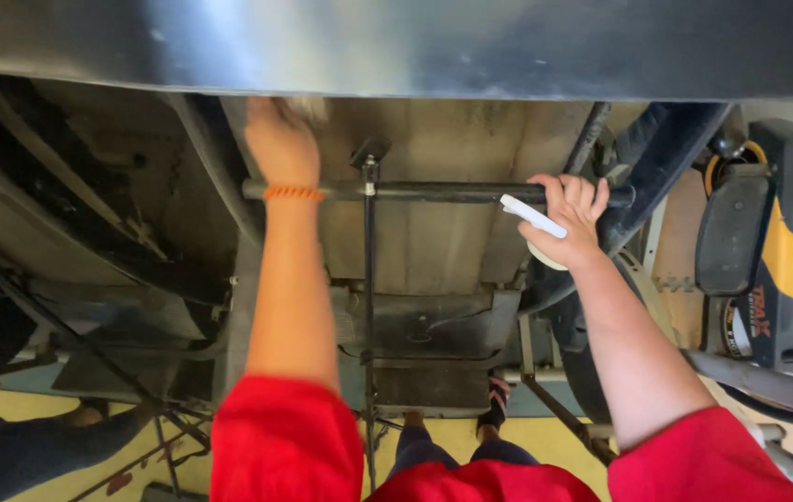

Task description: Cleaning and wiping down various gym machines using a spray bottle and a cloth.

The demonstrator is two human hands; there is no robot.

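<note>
My left hand [280,139] reaches up under a vehicle's underside and presses against a flat dirty metal panel [443,214], blurred as if moving; what it holds, if anything, cannot be made out. An orange bead bracelet [292,192] sits on that wrist. My right hand [571,218] grips a dark horizontal bar [443,192] and also holds a white roll of tape [536,228], with a white strip sticking out to the left. Both my sleeves are red.
A thin vertical black rod [369,307] crosses the bar. A dark frame rail [657,158] slants at right. Yellow and black shop equipment [778,270] stands at far right. Another person's legs [25,446] show at lower left on the yellow floor.
</note>
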